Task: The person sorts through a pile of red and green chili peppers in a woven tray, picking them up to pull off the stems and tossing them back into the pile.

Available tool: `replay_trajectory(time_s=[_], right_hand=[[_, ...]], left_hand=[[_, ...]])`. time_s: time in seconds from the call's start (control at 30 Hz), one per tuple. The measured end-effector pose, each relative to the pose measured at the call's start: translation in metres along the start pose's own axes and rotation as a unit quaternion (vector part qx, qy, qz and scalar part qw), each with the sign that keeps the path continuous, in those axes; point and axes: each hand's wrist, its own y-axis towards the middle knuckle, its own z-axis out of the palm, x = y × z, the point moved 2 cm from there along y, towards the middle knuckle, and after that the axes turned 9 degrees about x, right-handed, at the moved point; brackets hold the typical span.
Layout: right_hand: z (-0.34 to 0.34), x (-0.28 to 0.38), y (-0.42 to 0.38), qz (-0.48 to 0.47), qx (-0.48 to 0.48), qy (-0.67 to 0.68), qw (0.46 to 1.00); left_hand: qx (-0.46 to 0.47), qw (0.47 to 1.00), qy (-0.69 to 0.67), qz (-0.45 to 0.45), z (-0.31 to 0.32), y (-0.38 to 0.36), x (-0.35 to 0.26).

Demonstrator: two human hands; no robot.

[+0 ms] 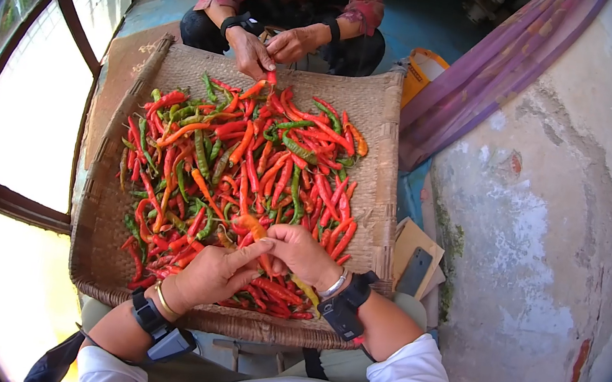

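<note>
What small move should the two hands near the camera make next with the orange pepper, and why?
Probably a gentle pull with one hand while the other steadies the orange pepper. The left hand and right hand already meet at it, just above the woven tray. The fingers hide whether a stem is between them, so a light pull seems wiser.
</note>
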Motion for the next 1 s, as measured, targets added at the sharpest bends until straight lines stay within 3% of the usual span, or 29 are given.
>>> replay_trajectory(time_s=[0.03, 0.1, 0.2, 0.33, 0.4, 0.5, 0.6, 0.7, 0.77, 0.8, 0.87, 0.93, 1.0], right_hand=[[-0.007, 0.002, 0.001, -0.015, -0.034, 0.021, 0.999], [-0.030, 0.004, 0.004, -0.043, -0.095, 0.088, 0.991], [-0.035, 0.044, -0.001, -0.220, -0.165, 0.234, 0.933], [-0.055, 0.034, -0.004, -0.207, -0.180, 0.195, 0.942], [-0.051, 0.022, -0.002, -0.102, -0.107, 0.120, 0.982], [-0.035, 0.017, 0.001, -0.072, -0.069, 0.052, 0.994], [-0.021, 0.010, 0.003, -0.025, -0.026, -0.045, 0.998], [-0.007, 0.020, -0.004, -0.035, -0.007, -0.055, 0.998], [0.002, 0.041, -0.021, -0.197, -0.036, -0.041, 0.979], [0.005, 0.050, -0.030, -0.196, -0.038, -0.041, 0.979], [0.010, 0.081, -0.057, -0.418, 0.021, 0.014, 0.908], [0.027, 0.111, -0.087, -0.474, 0.128, 0.110, 0.864], [0.045, 0.135, -0.107, -0.542, 0.272, 0.132, 0.784]], left_hand=[[-0.001, 1.000, 0.000, -0.002, -0.001, 0.000, 0.000], [0.011, 0.992, 0.083, 0.093, -0.004, 0.001, -0.004], [-0.017, 0.992, 0.120, 0.029, -0.009, 0.001, 0.001], [-0.082, 0.985, 0.155, -0.006, -0.017, 0.000, 0.010], [-0.053, 0.956, 0.276, -0.083, -0.020, -0.001, 0.017], [-0.024, 0.915, 0.383, -0.124, -0.023, -0.002, 0.019], [-0.020, 0.897, 0.417, -0.149, -0.017, -0.009, 0.034], [0.015, 0.887, 0.436, -0.151, -0.017, -0.008, 0.040], [0.023, 0.890, 0.429, -0.153, -0.015, -0.010, 0.043], [0.023, 0.891, 0.427, -0.153, -0.014, -0.010, 0.044], [0.022, 0.891, 0.426, -0.154, -0.017, -0.009, 0.042], [0.015, 0.894, 0.422, -0.152, -0.018, -0.009, 0.036], [0.017, 0.894, 0.422, -0.149, -0.017, -0.009, 0.039]])
